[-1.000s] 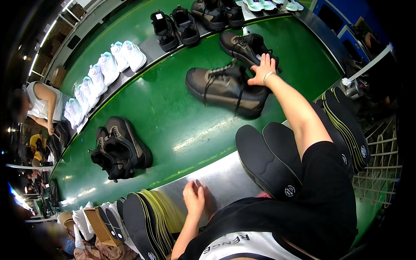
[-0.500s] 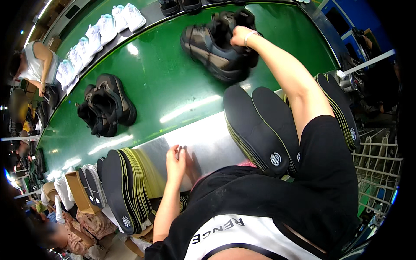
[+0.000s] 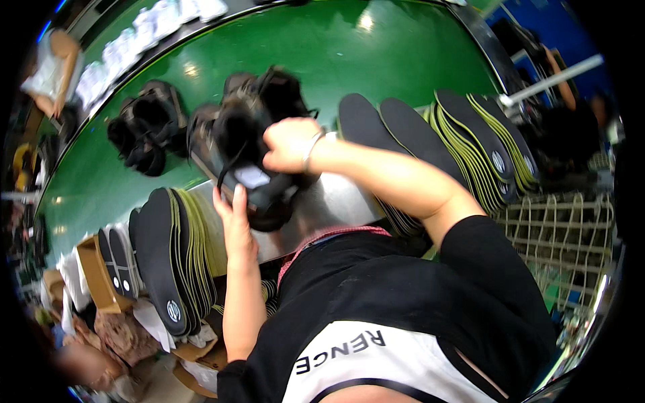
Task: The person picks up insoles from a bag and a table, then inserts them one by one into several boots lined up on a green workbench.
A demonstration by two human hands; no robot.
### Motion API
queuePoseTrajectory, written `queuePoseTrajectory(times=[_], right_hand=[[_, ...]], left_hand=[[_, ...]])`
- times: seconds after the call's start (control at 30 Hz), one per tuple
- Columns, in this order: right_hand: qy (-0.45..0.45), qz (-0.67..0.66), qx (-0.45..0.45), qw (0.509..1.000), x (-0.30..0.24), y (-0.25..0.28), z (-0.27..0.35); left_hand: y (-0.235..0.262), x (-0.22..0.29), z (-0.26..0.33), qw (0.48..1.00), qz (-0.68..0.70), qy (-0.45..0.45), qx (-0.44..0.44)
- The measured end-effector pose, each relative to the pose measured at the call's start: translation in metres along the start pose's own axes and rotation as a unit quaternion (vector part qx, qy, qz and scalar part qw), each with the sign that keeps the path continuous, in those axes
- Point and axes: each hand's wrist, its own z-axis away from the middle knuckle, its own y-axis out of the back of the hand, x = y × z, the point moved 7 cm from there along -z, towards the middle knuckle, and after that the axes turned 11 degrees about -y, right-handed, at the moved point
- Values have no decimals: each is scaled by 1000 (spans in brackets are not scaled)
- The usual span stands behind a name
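A pair of dark brown and black lace-up shoes (image 3: 208,144) is in front of me at the bench edge, blurred by motion. My right hand (image 3: 293,144) is closed on the upper part of the pair; the exact grip is partly hidden. Against the near shoe's side rests my left hand (image 3: 236,225), fingers stretched and apart. A pale patch (image 3: 251,176) shows on that shoe between the hands. Another similar pair of shoes (image 3: 149,127) stands to the left on the green surface (image 3: 322,57).
Stacks of black insoles with yellow-green edges stand left (image 3: 161,258) and right (image 3: 403,138) of my hands. A cardboard box (image 3: 97,272) holds grey insoles at far left. White shoes (image 3: 144,30) line the far side. A wire basket (image 3: 564,235) stands at right; other people are at the left.
My right hand has brought the pair of shoes leftward and nearer to me. My left hand has moved up and left from the metal edge to the near shoe.
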Motion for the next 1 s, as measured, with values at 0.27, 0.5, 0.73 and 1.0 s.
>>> queuePoseTrajectory(times=[0.27,0.5,0.73,1.0], right_hand=[[30,-46,-86,995,-6,-101,65],[-34,-24,360,932,122,19,135],[-284,-33,458,842,227,30,263],[-484,-722,393,299,299,-156,334]], left_hand=[[59,-51,21,998,-56,31,11],[-86,90,31,900,-55,-383,-200],[-206,-69,-5,925,-207,207,-244],[-253,-166,-20,903,-179,306,-243]])
